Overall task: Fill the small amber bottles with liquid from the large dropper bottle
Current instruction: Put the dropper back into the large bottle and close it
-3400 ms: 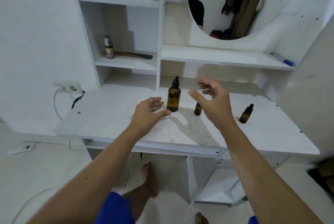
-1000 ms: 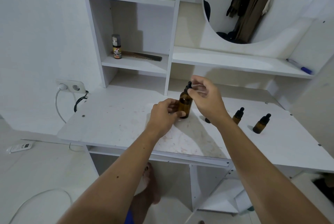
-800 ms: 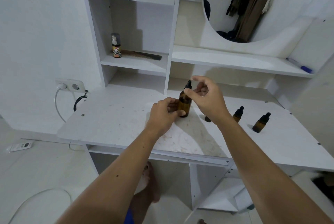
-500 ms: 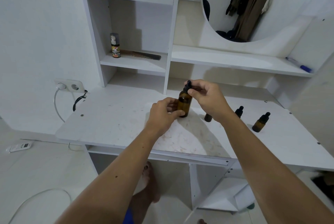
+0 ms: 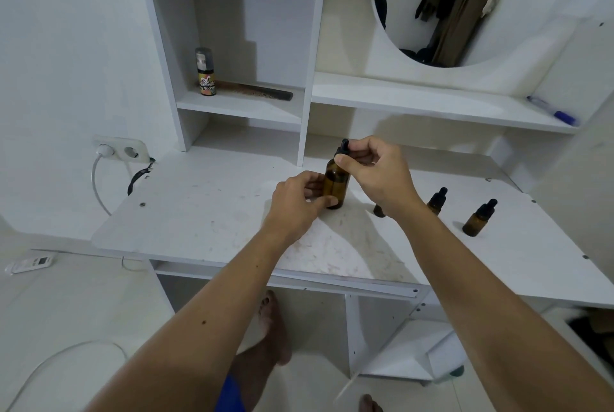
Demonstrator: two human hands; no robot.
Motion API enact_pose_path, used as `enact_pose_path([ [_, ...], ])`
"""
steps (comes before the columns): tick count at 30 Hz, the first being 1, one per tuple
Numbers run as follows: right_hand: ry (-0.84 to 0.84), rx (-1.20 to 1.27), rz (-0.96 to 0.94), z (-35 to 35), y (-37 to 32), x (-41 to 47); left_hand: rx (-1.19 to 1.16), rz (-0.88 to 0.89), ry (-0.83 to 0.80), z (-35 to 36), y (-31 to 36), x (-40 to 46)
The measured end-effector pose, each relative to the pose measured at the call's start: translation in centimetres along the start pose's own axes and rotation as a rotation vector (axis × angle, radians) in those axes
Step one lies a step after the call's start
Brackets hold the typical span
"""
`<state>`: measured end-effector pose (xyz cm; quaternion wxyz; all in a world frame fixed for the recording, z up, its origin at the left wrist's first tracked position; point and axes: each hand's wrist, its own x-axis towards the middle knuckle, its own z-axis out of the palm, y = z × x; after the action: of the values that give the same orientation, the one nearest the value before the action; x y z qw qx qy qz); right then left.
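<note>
The large amber dropper bottle (image 5: 336,184) stands upright on the white desk (image 5: 206,209). My left hand (image 5: 297,202) grips its body from the left, thumb across the front near the base. My right hand (image 5: 377,172) pinches its black dropper cap from the right. Three small amber bottles stand to the right: one (image 5: 378,211) mostly hidden behind my right wrist, one (image 5: 437,201) with a black dropper cap, and one (image 5: 477,219) farthest right, also capped.
A wall socket (image 5: 121,149) with a plugged cable sits at the desk's left rear. The shelf unit holds a small labelled bottle (image 5: 205,72), a comb (image 5: 259,92) and a blue pen (image 5: 553,111). An oval mirror hangs above. My bare feet show below the desk.
Both hands reached in from above the desk and took hold of the large bottle. In the last second my right fingers closed onto the dropper cap; the left kept its grip.
</note>
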<state>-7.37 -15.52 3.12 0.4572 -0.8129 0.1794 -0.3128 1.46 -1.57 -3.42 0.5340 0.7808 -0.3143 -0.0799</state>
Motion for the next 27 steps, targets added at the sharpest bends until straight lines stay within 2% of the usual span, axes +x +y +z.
enact_pose_path([
  [13, 0.061, -0.011, -0.006, 0.8, -0.1, -0.8, 0.012, -0.013, 0.006, 0.1, 0.3, -0.2],
  [21, -0.005, -0.039, -0.056, 0.5, -0.3, -2.6, 0.020, -0.020, -0.026, 0.1, 0.3, -0.5],
  [24, 0.048, -0.123, -0.109, 0.9, 0.2, -4.9, 0.032, 0.005, -0.048, -0.3, 0.5, -1.3],
  [27, 0.076, -0.210, -0.145, 1.2, 1.8, -7.8, 0.142, 0.038, -0.063, -0.9, 0.0, -2.3],
])
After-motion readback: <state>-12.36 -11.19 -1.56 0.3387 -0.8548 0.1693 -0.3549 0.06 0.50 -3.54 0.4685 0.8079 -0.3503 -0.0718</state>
